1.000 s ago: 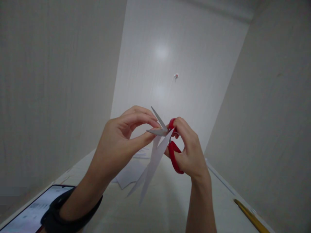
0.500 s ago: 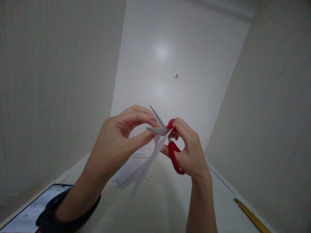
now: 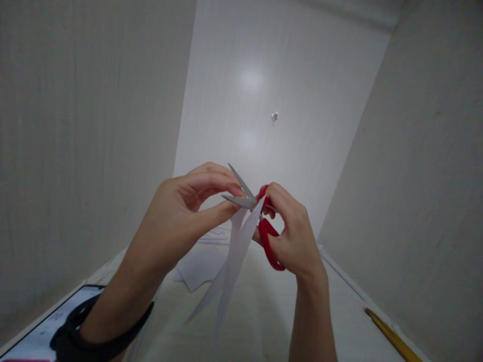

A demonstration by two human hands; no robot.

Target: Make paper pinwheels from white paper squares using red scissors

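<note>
My right hand (image 3: 289, 226) grips a pair of red-handled scissors (image 3: 270, 246), with the blades spread apart and pointing left. A thin white strip of paper (image 3: 237, 256) hangs down in two tails from between the blades. My left hand (image 3: 204, 201) pinches the paper's upper end between thumb and fingertips, close beside the blades. Both hands are raised above the table. The pinched end of the paper is mostly hidden behind the fingers and blades.
White paper pieces (image 3: 202, 266) and several thin paper strips (image 3: 217, 235) lie on the pale table (image 3: 260, 322). At the lower left is a phone (image 3: 45, 327) with its screen lit. A gold-coloured object (image 3: 392, 334) lies at the lower right. Panels rise on the sides and back.
The scissors have shifted slightly left, blades still spread. The hanging paper tails have swung and spread, now reaching lower. My left hand has barely moved.
</note>
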